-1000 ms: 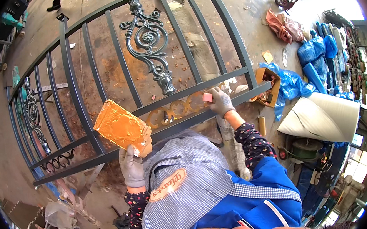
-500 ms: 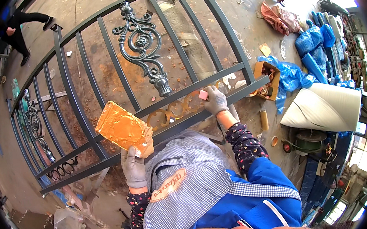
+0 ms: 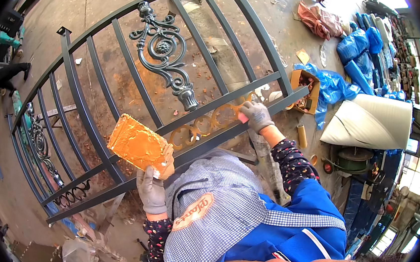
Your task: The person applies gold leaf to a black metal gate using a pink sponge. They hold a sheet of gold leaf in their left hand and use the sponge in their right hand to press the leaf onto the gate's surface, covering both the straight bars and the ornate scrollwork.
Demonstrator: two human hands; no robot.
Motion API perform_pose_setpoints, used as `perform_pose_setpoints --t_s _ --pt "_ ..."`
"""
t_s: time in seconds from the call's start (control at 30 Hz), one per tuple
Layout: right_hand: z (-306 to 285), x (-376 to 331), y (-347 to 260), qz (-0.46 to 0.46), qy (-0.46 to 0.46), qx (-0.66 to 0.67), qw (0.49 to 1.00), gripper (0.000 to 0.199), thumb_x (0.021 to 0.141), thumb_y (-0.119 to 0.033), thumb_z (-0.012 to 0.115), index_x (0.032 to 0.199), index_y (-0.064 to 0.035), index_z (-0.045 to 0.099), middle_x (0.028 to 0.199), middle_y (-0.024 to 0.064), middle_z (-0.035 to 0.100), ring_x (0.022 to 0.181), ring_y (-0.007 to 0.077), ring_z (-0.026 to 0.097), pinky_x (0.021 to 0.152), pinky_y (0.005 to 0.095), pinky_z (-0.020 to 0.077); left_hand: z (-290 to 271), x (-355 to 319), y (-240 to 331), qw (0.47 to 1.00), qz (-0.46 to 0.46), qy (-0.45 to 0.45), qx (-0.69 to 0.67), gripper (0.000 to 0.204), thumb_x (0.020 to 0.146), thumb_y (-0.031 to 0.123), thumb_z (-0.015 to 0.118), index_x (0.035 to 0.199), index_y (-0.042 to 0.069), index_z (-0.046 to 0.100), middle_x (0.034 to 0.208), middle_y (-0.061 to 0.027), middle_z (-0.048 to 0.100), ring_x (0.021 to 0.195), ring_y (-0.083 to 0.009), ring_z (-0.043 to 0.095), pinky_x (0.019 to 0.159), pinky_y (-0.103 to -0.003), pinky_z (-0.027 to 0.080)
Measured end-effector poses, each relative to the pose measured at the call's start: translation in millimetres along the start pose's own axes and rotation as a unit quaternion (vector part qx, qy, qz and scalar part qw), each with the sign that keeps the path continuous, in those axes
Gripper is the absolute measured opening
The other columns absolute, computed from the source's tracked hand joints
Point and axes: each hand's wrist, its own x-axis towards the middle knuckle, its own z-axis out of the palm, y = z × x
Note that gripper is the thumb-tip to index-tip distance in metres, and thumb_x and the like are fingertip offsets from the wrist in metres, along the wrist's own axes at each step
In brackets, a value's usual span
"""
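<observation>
Scrollwork point(image 3: 213, 120) runs left to right mid-frame; nearer right hand point(image 3: 257, 116) grips sponge point(image 3: 243, 117) near its right end; left hand point(image 3: 151, 192) clasps slab point(image 3: 137, 143).

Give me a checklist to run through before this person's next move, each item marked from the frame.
1. Left hand supports the orange-coated slab: ok, gripped at its lower end.
2. Right hand has the pink block: ok, held at the fingertips.
3. Pink block touches the gold scrolls: cannot tell, it overlaps the right end of the row in view, but contact is unclear.
4. Both hands gloved: ok, in grey.
5. Floor free of scraps: not ok, bits lie scattered under and around the railing.
6. Co-worker away from the hands: ok, at far left.
</observation>
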Motion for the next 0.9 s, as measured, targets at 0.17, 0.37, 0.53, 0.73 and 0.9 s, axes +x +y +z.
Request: perform_pose_setpoints --t_s 0.17,0.37,0.53,0.73,0.9 --pt "3.9 4.5 -1.9 0.109 0.056 0.126 0.984 0.032 0.073 -0.011 0.071 0.105 -0.0143 0.063 0.102 0.0095 0.062 0.099 0.0326 0.063 0.083 0.0435 0.0516 -5.0 2.7 -1.7 1.000 0.006 -0.001 0.003 0.040 0.096 0.020 0.063 0.131 0.002 0.054 0.127 -0.0104 0.061 0.114 -0.0236 0.062 0.095 -0.040 0.054" --pt "50.8 13.8 -30.2 0.257 0.191 0.233 0.918 0.035 0.075 -0.022 0.078 0.103 -0.0083 0.063 0.098 0.0141 0.065 0.091 0.0354 0.065 0.079 0.0433 0.0517 -4.7 5.2 1.3 1.000 0.010 -0.002 0.011 0.043 0.096 0.022 0.064 0.132 0.003 0.053 0.129 -0.0101 0.060 0.116 -0.0232 0.061 0.096 -0.040 0.053" --pt "61.8 20.6 -44.8 0.281 0.228 0.253 0.897 0.036 0.074 -0.024 0.080 0.100 -0.0061 0.064 0.094 0.0146 0.066 0.087 0.0336 0.066 0.077 0.0403 0.0526 -10.1 7.1 2.5 1.000 0.003 -0.005 0.015 0.044 0.094 0.023 0.066 0.131 0.003 0.053 0.129 -0.0098 0.060 0.115 -0.0223 0.061 0.095 -0.038 0.053" --pt "51.3 30.6 -79.1 0.281 0.166 0.298 0.897 0.039 0.074 -0.029 0.078 0.103 -0.0079 0.061 0.098 0.0142 0.064 0.091 0.0340 0.065 0.079 0.0430 0.0526 -14.4 11.2 4.3 1.000 -0.006 -0.008 0.020 0.042 0.095 0.023 0.066 0.129 0.003 0.054 0.127 -0.0091 0.061 0.114 -0.0220 0.062 0.094 -0.037 0.053" --pt "55.2 24.9 -69.0 0.263 0.214 0.224 0.914 0.039 0.074 -0.033 0.079 0.099 -0.0068 0.064 0.091 0.0143 0.066 0.081 0.0330 0.067 0.073 0.0409 0.0533 -18.4 14.5 7.1 1.000 -0.006 -0.012 0.016 0.039 0.096 0.021 0.064 0.130 0.003 0.053 0.129 -0.0094 0.060 0.115 -0.0220 0.062 0.094 -0.037 0.053"
